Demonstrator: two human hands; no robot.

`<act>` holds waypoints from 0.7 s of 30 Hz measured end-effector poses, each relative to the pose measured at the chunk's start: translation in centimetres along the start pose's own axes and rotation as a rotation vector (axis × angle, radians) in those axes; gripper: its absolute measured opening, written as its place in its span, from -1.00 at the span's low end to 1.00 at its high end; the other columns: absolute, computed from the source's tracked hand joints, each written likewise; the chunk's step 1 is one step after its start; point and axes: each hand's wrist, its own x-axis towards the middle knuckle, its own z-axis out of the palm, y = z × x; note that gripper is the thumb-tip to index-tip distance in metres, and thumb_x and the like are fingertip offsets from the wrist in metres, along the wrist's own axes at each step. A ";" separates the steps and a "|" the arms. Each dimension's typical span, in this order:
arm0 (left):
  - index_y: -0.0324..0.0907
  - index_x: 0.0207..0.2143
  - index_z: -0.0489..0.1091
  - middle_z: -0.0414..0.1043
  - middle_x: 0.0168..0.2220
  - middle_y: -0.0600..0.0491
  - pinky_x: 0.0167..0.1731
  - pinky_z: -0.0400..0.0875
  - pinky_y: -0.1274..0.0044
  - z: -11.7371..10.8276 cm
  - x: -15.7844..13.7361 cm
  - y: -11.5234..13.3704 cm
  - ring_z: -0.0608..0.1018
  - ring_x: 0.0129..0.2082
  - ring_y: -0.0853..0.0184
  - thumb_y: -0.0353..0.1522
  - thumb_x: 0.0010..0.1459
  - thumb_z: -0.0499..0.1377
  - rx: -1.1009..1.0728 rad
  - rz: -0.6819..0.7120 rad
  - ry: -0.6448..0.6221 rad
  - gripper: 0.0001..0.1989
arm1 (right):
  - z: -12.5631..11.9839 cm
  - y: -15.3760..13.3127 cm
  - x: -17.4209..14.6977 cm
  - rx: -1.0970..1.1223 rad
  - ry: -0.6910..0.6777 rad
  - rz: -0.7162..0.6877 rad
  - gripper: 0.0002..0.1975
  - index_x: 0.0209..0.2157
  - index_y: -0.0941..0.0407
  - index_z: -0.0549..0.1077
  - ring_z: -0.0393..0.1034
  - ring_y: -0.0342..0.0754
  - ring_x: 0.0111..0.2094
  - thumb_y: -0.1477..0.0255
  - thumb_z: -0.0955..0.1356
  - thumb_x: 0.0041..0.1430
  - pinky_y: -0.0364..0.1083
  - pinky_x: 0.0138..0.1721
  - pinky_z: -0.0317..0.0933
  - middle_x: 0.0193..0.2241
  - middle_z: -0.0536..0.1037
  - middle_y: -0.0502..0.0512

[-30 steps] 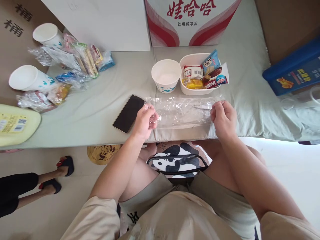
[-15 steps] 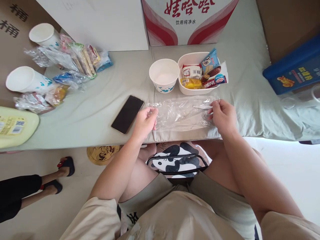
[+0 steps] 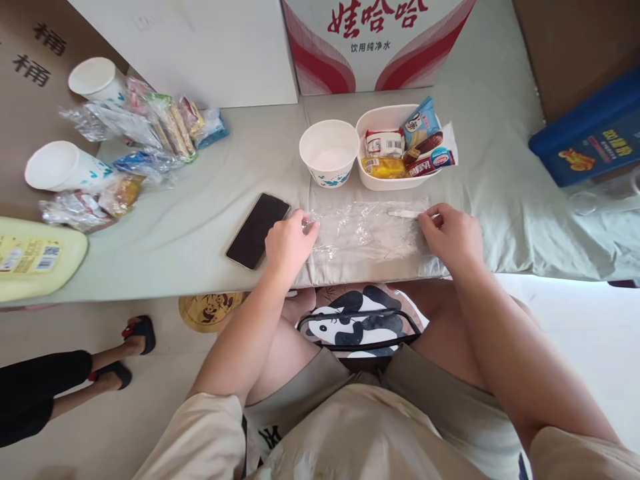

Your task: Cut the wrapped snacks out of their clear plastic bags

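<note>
Just beside a black, flat, rectangular phone (image 3: 257,231), the left hand (image 3: 293,240) is pinching one end of a clear, crinkled plastic sheet (image 3: 363,233), which is lying on pale-green cloth (image 3: 200,193); the right hand (image 3: 453,237) is pinching the other. Pulling evenly and gently should be smoothing creases without tearing.

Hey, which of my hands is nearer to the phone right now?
Left. Your left hand is right beside the phone, at its right edge; your right hand is farther off, at the right end of the clear plastic.
</note>
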 end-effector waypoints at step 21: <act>-0.12 -0.07 0.35 0.31 -0.41 0.21 -0.19 0.52 0.50 0.4 1.6 -1.5 0.59 -0.30 0.39 -0.44 0.05 0.25 -0.927 0.374 -0.367 -0.65 | -0.5 3.7 -4.6 -0.186 -0.271 -0.678 -0.23 0.36 -0.09 0.22 -0.02 0.52 0.43 0.37 0.36 0.08 0.53 0.26 0.06 0.36 0.20 0.33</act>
